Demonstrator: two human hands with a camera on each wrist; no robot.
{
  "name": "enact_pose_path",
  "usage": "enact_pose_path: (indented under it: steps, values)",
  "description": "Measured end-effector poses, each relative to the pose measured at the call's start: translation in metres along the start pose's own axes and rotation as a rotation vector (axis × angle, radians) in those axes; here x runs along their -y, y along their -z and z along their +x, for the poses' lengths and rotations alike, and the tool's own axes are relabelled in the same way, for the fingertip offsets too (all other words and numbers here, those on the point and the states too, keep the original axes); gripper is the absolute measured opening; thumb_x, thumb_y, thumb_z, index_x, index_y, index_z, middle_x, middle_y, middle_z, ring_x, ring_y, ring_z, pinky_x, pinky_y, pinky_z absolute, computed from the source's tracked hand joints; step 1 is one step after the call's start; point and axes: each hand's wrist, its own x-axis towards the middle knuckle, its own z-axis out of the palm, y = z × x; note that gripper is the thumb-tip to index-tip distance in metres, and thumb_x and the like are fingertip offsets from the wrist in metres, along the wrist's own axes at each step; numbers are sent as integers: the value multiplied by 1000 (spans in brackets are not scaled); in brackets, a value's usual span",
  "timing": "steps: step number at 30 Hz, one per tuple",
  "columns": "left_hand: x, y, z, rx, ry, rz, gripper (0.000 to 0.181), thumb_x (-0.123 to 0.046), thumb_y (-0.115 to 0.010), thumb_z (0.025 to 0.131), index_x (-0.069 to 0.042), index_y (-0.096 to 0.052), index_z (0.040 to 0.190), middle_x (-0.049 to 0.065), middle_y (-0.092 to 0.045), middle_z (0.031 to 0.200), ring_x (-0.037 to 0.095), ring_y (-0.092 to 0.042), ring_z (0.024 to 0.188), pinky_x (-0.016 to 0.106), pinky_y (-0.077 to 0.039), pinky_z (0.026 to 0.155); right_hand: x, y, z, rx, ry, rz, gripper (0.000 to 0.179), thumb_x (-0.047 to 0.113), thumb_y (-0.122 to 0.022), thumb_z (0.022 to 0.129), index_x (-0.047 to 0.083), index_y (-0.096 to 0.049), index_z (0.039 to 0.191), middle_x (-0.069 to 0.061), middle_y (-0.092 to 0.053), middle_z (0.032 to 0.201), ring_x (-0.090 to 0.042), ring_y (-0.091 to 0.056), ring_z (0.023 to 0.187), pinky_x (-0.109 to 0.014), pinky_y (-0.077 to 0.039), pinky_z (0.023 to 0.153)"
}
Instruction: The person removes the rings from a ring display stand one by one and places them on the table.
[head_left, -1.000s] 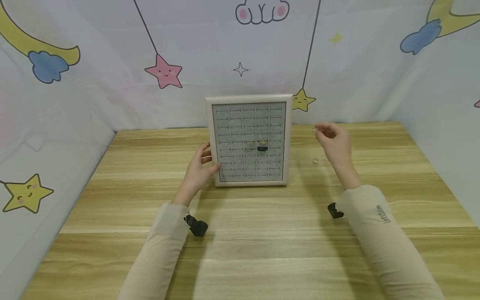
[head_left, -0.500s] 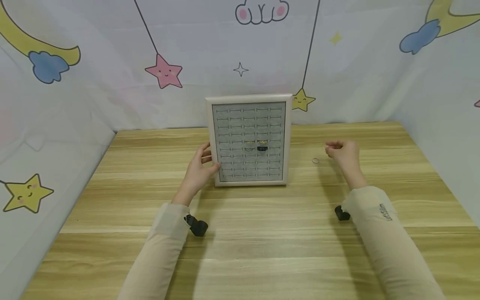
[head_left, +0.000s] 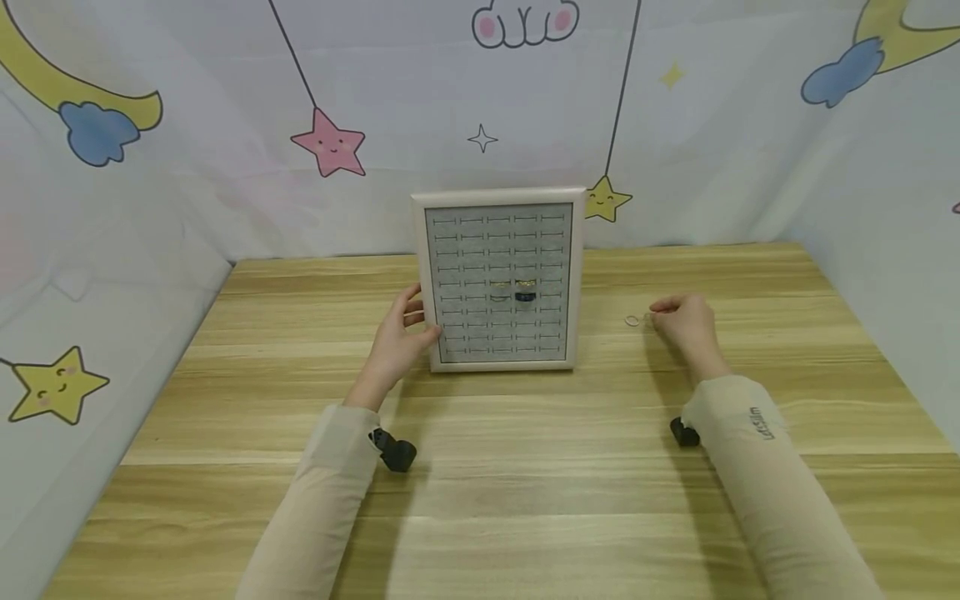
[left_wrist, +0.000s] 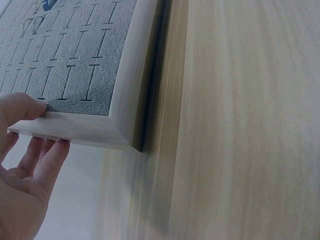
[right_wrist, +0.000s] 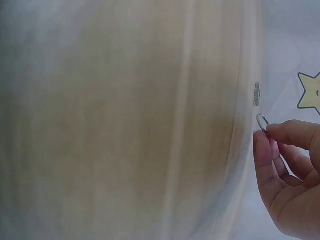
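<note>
A ring display board (head_left: 501,325) with a pale frame and a grey slotted pad stands upright on the table. My left hand (head_left: 397,340) grips its left edge, the thumb on the front and the fingers behind, as the left wrist view also shows. Several rings (head_left: 525,292), gold-toned and dark, sit in slots near the pad's middle. To the right of the board, my right hand (head_left: 686,329) pinches a thin silver ring (right_wrist: 262,122) between thumb and forefinger. Close to those fingertips, another ring (head_left: 632,321) lies on the table.
The wood-grain table (head_left: 517,500) reaches back to a white cloth backdrop (head_left: 420,100) printed with stars and moons. Similar cloth hangs at both sides. Each wrist wears a small black camera (head_left: 395,452).
My right hand has come down and slightly right from beside the board's upper half, bringing its ring near the one on the table. The left hand and the board have stayed in place.
</note>
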Motion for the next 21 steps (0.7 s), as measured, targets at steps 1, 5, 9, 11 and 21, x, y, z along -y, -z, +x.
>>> enact_pose_path:
  steps: [1,5,9,11,21]
  values:
    - [0,0,0,0,-1,0,73,-5,-60,91,-18,-22,152,17,-37,147,33,-40,135,49,-43,105,0,0,0,3,-2,-1,28,8,-56,90,-8,-64,112,-30,-61,119,-39,-55,110,-46,-45,96]
    - [0,0,0,1,-2,0,73,-5,-60,91,-18,-21,152,17,-37,147,33,-40,135,48,-43,105,-1,-1,1,1,1,-25,28,7,-56,90,-9,-64,112,-30,-60,120,-41,-53,115,-51,-40,103]
    - [-1,-1,1,0,1,0,73,-5,-60,91,-17,-21,152,17,-38,147,33,-41,135,48,-43,106,-1,-1,1,-1,-4,-39,28,8,-56,90,-9,-64,111,-30,-60,120,-41,-54,113,-50,-41,101]
    - [-1,-1,1,1,2,0,73,-5,-60,91,-18,-21,152,17,-38,147,33,-41,135,48,-43,106,-1,-1,2,6,-12,-39,29,8,-56,89,-9,-64,111,-30,-60,121,-41,-53,115,-50,-40,103]
    - [-1,0,-1,1,-1,-6,73,-5,-59,91,-18,-22,152,16,-38,147,33,-41,134,48,-44,105,3,1,0,42,-47,10,35,11,-50,92,-6,-59,122,-29,-56,125,-36,-53,106,-41,-48,85]
